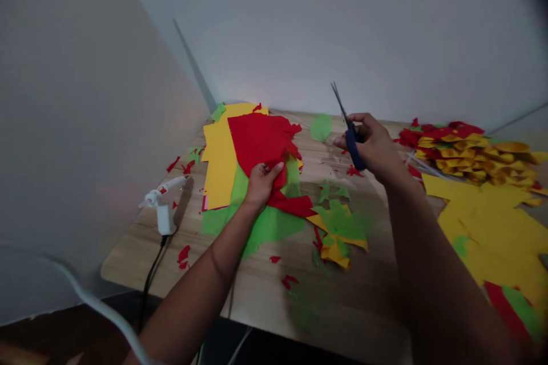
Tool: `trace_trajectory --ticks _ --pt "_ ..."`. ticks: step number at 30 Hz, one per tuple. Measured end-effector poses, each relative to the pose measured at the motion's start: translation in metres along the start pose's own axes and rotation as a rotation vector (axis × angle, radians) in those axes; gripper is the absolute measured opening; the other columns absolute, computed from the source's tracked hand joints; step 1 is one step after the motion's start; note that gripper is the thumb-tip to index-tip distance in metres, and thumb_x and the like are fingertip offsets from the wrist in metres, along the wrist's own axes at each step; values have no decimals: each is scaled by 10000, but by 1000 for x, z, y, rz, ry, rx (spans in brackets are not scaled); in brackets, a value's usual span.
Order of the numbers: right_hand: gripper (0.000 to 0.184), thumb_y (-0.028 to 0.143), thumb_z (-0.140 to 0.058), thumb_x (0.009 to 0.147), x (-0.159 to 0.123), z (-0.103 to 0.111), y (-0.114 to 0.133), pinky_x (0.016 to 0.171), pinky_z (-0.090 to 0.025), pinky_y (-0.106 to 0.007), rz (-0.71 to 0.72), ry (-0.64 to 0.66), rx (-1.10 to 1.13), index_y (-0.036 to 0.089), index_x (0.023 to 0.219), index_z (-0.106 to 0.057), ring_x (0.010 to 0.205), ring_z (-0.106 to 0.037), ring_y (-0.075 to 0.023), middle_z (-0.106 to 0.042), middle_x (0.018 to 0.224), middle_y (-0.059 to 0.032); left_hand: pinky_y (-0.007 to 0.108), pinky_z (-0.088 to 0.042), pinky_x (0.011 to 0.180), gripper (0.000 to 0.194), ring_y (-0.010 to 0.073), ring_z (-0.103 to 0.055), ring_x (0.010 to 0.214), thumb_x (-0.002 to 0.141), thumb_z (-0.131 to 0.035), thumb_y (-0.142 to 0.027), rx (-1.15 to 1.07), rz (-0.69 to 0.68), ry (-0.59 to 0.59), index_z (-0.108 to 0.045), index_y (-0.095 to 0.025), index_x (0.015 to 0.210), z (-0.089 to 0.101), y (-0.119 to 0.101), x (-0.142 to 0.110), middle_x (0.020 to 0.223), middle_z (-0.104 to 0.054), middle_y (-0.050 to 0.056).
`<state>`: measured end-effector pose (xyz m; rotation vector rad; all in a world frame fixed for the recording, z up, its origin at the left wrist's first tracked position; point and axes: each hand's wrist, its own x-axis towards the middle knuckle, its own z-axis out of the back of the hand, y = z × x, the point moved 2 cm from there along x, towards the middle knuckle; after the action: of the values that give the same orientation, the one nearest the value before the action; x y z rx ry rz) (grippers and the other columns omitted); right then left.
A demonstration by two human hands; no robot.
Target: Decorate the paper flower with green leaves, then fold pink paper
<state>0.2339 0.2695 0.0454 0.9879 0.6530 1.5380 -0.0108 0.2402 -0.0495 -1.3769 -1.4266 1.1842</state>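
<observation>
Head view: the work surface is a wood-grain table (252,291) set against pale walls (342,28). The left hand (260,183) is at the red sheet (259,137), near its lower right edge; the thumb and bent fingers pinch the material. The red sheet lies left of the table's middle, partly covering yellow sheets (218,165) and a green sheet (274,227). A narrow red tail extends from it to the right, toward a cluster of green and yellow scraps (338,222).

The right hand (372,145) grasps the scissors (353,145) by the dark blue handles, thumb and fingers closed around them. The blades point up and to the left, nearly together, well apart from the red sheet.

A white glue gun (164,211) stands upright at the left, nozzle directed toward the sheets; its black cord (148,279) runs over the front edge. A round-edged green piece (321,127) lies near the rear edge. At the right, a pile of ruffled red and yellow pieces (483,154) sits behind flat yellow cutouts (492,222). Small red scraps (184,256) are scattered across the table
</observation>
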Motion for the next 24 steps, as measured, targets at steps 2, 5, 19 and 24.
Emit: trace_trajectory --ticks 2,5,19,24 --pt "566 513 -790 681 -3 -3 0 618 -432 -273 20 149 -140 220 1129 -606 713 -587 -177 -651 826 -13 217 -427 503 453 94 -521 509 652 -825 -550 10 -14 23 -610 -152 631 -2 -3 -2 591 -637 -6" --pt "441 438 -797 668 -11 -7 -6 615 -429 -264 23 437 -344 238 1035 -655 710 -599 -180 -687 828 -12 228 -429 510 455 99 -519 505 655 -824 -553 41 -34 1 -603 -157 614 -4 -5 -4 569 -625 -13" --pt "424 483 -745 740 -17 -22 -9 683 -460 -271 38 780 -223 238 1082 -684 732 -603 -173 -686 843 7 245 -478 507 587 111 -575 489 491 -923 -509 -67 -46 -59 -477 -206 724 -9 0 -6 559 -559 -71" --pt "410 505 -695 780 -20 -22 -3 676 -448 -277 87 721 -203 205 1049 -622 741 -580 -174 -664 877 -22 255 -476 519 557 111 -572 508 508 -914 -476 -176 -29 -45 -521 -214 803 -12 -4 -10 624 -560 -70"
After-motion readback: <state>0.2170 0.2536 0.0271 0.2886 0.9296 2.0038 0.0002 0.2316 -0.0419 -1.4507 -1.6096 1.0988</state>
